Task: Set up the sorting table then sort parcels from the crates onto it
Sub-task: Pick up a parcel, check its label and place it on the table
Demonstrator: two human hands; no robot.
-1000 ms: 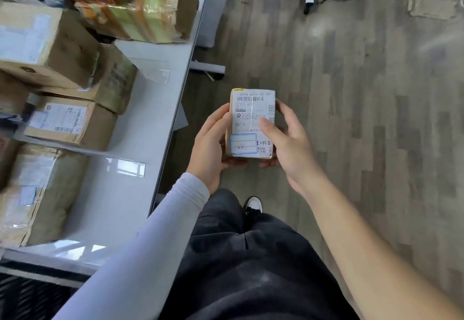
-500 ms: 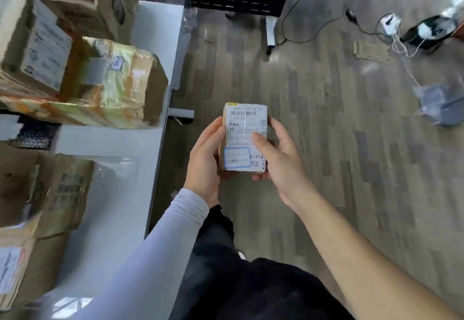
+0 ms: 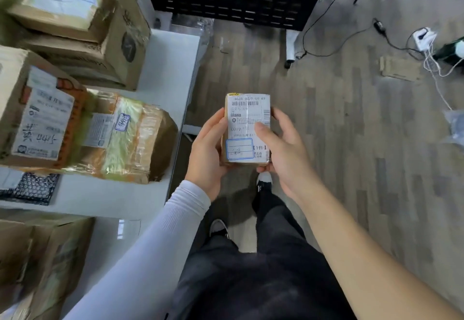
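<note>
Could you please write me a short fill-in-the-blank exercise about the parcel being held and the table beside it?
1. The small parcel is held by ____ hands.
2. Its label faces ____, toward the camera.
3. The white table with the stacked boxes stands on the person's ____ side.
4. The left hand comes out of a long ____ sleeve, while the right hand has a bare forearm.

Missing words: both; up; left; white

Soft, even daylight fills the scene; shadows are faint, the darkest pooling under the table's (image 3: 160, 73) edge on the floor (image 3: 351, 169). A pale glare patch sits on the tabletop; the taped carton (image 3: 125, 139) glints. Boxes at the left edge smear with motion blur; the parcel label (image 3: 247, 129) stays sharp; wide-angle bending warps the borders.
</note>
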